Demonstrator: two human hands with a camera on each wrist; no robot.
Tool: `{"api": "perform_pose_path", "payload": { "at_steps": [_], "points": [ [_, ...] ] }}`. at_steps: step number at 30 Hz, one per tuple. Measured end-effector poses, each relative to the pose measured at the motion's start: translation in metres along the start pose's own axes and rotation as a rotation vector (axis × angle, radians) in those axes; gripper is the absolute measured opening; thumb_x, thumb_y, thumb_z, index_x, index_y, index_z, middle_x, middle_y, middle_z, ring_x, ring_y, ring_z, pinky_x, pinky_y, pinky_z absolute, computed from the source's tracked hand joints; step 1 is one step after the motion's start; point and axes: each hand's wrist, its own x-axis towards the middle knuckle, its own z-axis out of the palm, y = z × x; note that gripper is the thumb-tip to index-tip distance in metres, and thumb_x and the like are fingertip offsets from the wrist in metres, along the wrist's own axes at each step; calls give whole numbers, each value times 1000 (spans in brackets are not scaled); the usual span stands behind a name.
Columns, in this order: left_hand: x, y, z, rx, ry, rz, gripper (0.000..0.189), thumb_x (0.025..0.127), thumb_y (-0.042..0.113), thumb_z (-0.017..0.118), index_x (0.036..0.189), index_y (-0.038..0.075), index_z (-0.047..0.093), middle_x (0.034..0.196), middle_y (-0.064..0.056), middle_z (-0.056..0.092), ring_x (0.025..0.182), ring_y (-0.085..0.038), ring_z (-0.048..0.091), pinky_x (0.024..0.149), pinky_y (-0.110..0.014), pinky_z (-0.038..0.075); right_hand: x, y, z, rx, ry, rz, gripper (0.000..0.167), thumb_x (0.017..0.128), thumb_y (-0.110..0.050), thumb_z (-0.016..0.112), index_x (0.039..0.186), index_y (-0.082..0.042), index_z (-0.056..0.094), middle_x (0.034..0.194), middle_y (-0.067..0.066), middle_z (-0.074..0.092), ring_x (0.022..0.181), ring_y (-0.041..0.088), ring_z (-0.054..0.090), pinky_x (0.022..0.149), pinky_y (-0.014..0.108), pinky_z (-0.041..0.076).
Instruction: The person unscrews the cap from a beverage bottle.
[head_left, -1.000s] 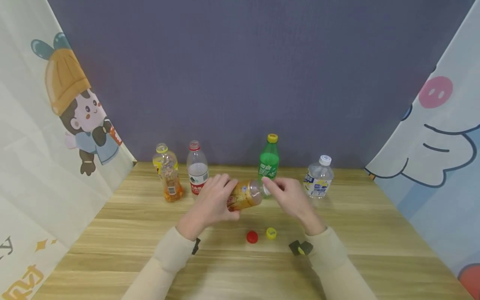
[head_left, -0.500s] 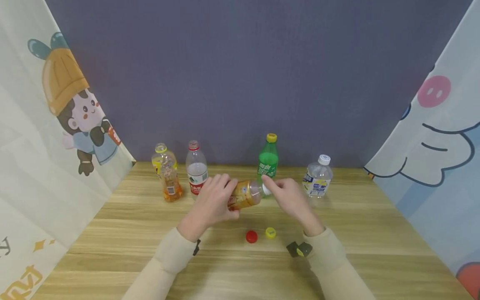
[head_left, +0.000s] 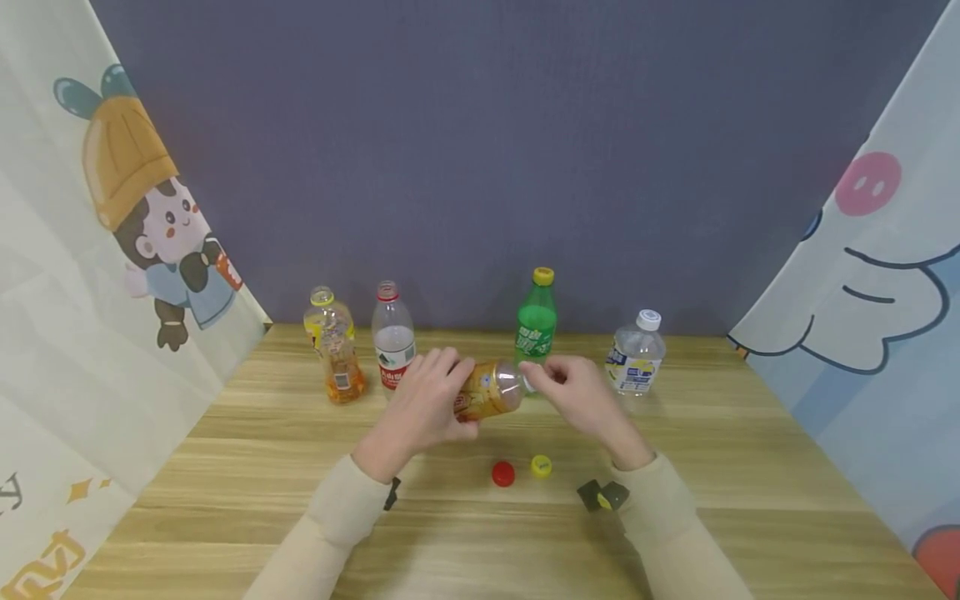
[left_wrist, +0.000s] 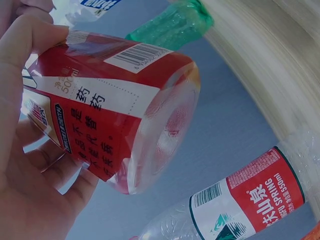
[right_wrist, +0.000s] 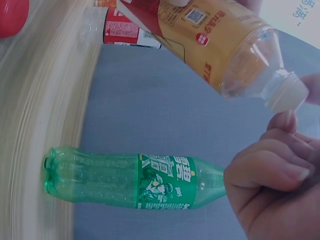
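My left hand [head_left: 423, 408] grips a drink bottle [head_left: 491, 390] with an orange and red label, tilted on its side above the table. Its neck points right, toward my right hand [head_left: 585, 404]. In the right wrist view, the thumb and index finger of that hand pinch the white cap [right_wrist: 290, 95], which sits on the neck. Whether the cap is loose cannot be told. In the left wrist view, the fingers wrap round the bottle's label and its clear base faces outward. Below the hands lie a red cap [head_left: 503, 474] and a yellow cap [head_left: 541, 466].
Along the back of the wooden table [head_left: 465, 550] stand an uncapped yellow-ringed bottle [head_left: 341, 358], an uncapped red-labelled water bottle [head_left: 393, 342], a green yellow-capped soda bottle [head_left: 537, 321] and a clear white-capped bottle [head_left: 636, 358]. A dark grey panel [head_left: 480, 167] rises behind them.
The right hand's thumb and fingers have shifted slightly about the white cap, first lifting, then coming back down over it. The left hand and its bottle have stayed nearly still.
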Motion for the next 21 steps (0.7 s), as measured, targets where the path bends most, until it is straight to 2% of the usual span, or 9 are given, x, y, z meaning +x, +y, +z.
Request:
{"api": "perform_pose_path", "payload": {
  "at_steps": [4,9,11,13,16,18,21],
  "points": [
    [0,0,-1,-9,-18,-10,72,58,37,93,115,4,66,100,-5,58,91,-22,54,78,-38,48,0,2,0,5,21,-61,48,100,-45,61,66,-15,47,59,-3,43,55,12,39,51,26,35],
    [1,1,0,19,-19,-9,70,60,39,90,116,4,66,99,-4,57,89,-21,54,76,-35,47,2,4,0,-2,44,-51,47,102,-47,57,69,-15,52,60,-2,45,55,14,40,51,27,36],
    [2,1,0,39,-6,-1,69,61,40,89,115,4,66,98,-4,57,88,-21,54,76,-35,47,2,4,0,2,53,-27,47,103,-49,54,72,-13,59,61,-2,45,56,15,41,52,29,37],
    [2,2,0,57,-3,2,70,61,40,88,116,4,66,99,-4,57,89,-22,55,76,-36,47,2,3,-1,11,58,18,52,103,-53,50,71,-13,58,59,-2,42,55,15,39,51,30,36],
    [2,3,0,83,0,6,71,60,41,89,117,4,65,100,-5,58,90,-23,55,76,-36,47,2,0,-1,5,38,110,62,103,-62,42,66,-13,54,57,-3,38,53,15,35,50,30,34],
    [2,3,1,96,-5,5,72,61,42,89,118,4,65,101,-6,58,90,-23,55,77,-36,47,1,-3,-2,-18,14,168,65,101,-68,37,63,-15,45,55,-3,36,52,15,33,50,30,34],
    [1,3,2,108,6,13,72,60,41,90,117,4,65,100,-6,58,89,-23,55,76,-37,47,1,-5,-3,-52,-20,204,66,100,-70,36,62,-16,44,55,-3,37,51,14,33,50,30,35]
  ]
}}
